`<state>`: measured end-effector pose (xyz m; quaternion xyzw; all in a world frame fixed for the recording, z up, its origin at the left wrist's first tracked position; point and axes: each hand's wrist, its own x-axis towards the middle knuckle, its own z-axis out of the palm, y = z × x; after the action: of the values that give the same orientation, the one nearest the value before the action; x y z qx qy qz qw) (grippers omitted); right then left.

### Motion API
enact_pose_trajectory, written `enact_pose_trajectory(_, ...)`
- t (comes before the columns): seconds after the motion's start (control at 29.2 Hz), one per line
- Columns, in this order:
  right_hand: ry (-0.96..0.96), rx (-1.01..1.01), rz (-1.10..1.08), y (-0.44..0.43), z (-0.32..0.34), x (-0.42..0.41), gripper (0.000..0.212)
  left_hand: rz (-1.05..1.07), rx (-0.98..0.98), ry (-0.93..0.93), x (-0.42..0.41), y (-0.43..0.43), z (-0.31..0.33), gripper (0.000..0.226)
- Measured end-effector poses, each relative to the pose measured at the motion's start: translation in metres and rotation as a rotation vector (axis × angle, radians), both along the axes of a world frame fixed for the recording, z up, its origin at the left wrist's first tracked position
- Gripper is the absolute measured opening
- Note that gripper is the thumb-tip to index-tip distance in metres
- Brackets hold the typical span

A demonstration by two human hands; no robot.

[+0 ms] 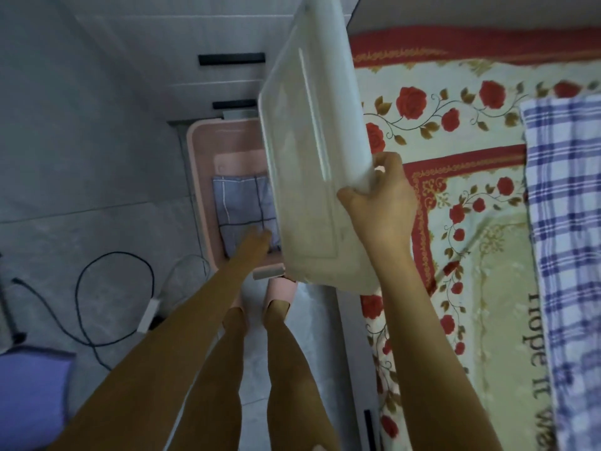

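Half the blurred left hand (255, 239) hides behind lid (312, 141).

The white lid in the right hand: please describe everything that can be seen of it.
The lid is a rectangle with rounded corners, of milky, half-clear plastic as it looks, with a raised rim and a shallow inner panel. It is lifted and tilted steeply above the open pink box. The right hand grips its right edge, thumb on the near face.
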<state>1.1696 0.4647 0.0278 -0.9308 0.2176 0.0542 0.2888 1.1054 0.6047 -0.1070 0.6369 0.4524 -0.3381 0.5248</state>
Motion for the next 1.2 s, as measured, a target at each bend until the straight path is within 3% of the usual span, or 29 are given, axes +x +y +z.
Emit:
enact_pose_trajectory(0.14, 0.091, 0.339, -0.145, -0.018, -0.035, 0.005, 0.055, 0.101, -0.039, -0.098, 0.030, 0.039, -0.040, 0.058)
enact_pose_trajectory(0.24, 0.127, 0.437, -0.152, -0.018, -0.078, 0.004, 0.059, 0.142, -0.015, -0.184, 0.025, 0.070, -0.048, 0.054)
enact_pose_trajectory(0.48, 0.207, 0.396, -0.008, -0.004, -0.188, 0.003, 0.052, 0.179, 0.106, -0.269, 0.002, 0.112, -0.091, 0.063)
enact_pose_trajectory(0.58, 0.186, 0.418, -0.032, 0.008, -0.250, 0.014, 0.049, 0.138, 0.152, -0.297, -0.001, 0.125, -0.143, 0.072)
enact_pose_trajectory(0.72, 0.144, 0.425, -0.038, 0.011, -0.305, 0.020, 0.043, 0.142, 0.179, -0.323, 0.005, 0.125, -0.192, 0.066)
enact_pose_trajectory(1.2, 0.172, 0.408, -0.146, -0.011, -0.374, -0.022, 0.059, 0.103, 0.207, -0.345, 0.004, 0.095, -0.243, 0.069)
